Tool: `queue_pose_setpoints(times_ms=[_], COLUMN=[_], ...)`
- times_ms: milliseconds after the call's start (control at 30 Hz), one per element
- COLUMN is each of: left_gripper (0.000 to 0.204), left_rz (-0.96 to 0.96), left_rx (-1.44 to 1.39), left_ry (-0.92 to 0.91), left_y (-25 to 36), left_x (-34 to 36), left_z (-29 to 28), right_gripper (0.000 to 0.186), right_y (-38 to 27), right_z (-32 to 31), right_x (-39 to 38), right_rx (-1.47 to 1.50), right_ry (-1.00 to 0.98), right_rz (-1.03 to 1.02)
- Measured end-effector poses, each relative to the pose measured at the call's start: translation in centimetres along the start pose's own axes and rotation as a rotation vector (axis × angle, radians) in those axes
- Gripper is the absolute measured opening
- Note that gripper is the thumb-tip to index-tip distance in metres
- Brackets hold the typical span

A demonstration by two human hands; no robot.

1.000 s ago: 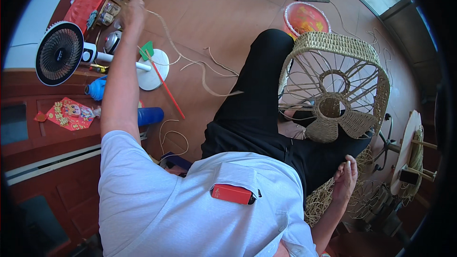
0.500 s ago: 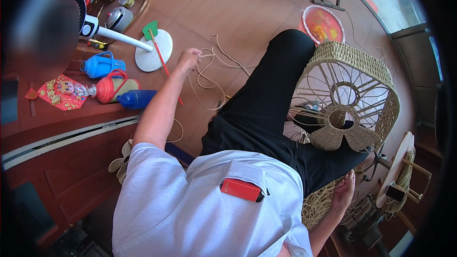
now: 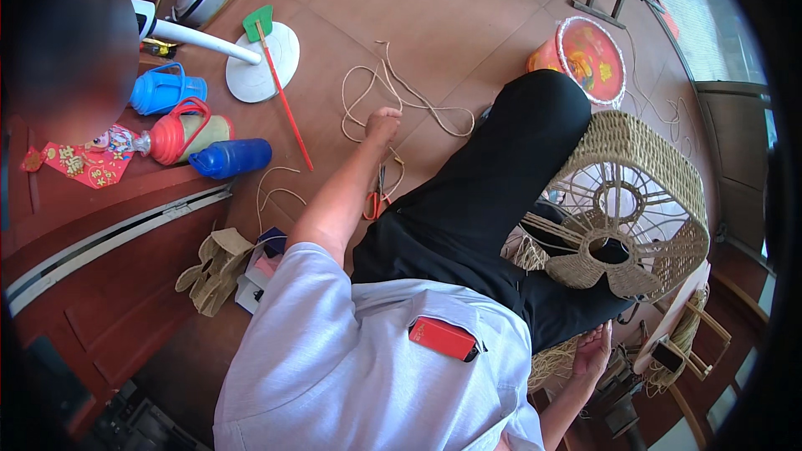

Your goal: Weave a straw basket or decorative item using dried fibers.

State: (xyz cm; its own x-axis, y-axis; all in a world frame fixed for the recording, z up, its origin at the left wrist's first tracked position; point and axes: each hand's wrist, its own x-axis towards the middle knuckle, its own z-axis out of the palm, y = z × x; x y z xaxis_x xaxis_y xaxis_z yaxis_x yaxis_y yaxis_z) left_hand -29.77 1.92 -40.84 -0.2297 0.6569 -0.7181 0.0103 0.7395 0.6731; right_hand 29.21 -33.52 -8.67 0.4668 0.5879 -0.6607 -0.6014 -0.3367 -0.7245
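Note:
My left hand [image 3: 383, 126] is closed at the end of an outstretched arm, with pale cord [image 3: 349, 107] running to it from loops on the floor. An openwork woven basket [image 3: 697, 192] of straw-coloured cord lies tilted over my right leg, its petal-shaped panels [image 3: 576, 265] towards me. My right hand [image 3: 592, 354] rests low by my right thigh, palm up with fingers loosely bent and nothing visible in it. Just under my left forearm lie orange-handled scissors [image 3: 374, 203] on the floor.
Blue and red thermos flasks [image 3: 230, 158] stand or lie at left, near a green-and-red fly swatter [image 3: 281, 92] on a white round base [image 3: 241, 75]. A red basin [image 3: 591, 58] is ahead of my knee. Cord bundles [image 3: 689, 317] hang at right; woven pieces [image 3: 213, 271] lie behind my left arm.
My left hand has moved right and closer to my leg, and the cord loops have shifted. The scissors have come into sight. My view has turned slightly.

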Motion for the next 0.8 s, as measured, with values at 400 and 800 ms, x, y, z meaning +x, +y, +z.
queue_pose_setpoints(times_ms=[400, 800], left_gripper=[0.057, 0.035], left_rz=[0.394, 0.487], left_rx=[0.882, 1.38], left_ry=[-0.184, -0.19], left_y=[0.7, -3.8], left_x=[1.4, 4.9], left_z=[5.5, 3.4], right_gripper=[0.021, 0.022], right_y=[-1.6, -0.9], right_z=[2.6, 1.9], right_x=[-0.6, 0.1], right_rx=[0.001, -0.059], right_ry=[0.044, 0.28], right_rz=[0.103, 0.119])
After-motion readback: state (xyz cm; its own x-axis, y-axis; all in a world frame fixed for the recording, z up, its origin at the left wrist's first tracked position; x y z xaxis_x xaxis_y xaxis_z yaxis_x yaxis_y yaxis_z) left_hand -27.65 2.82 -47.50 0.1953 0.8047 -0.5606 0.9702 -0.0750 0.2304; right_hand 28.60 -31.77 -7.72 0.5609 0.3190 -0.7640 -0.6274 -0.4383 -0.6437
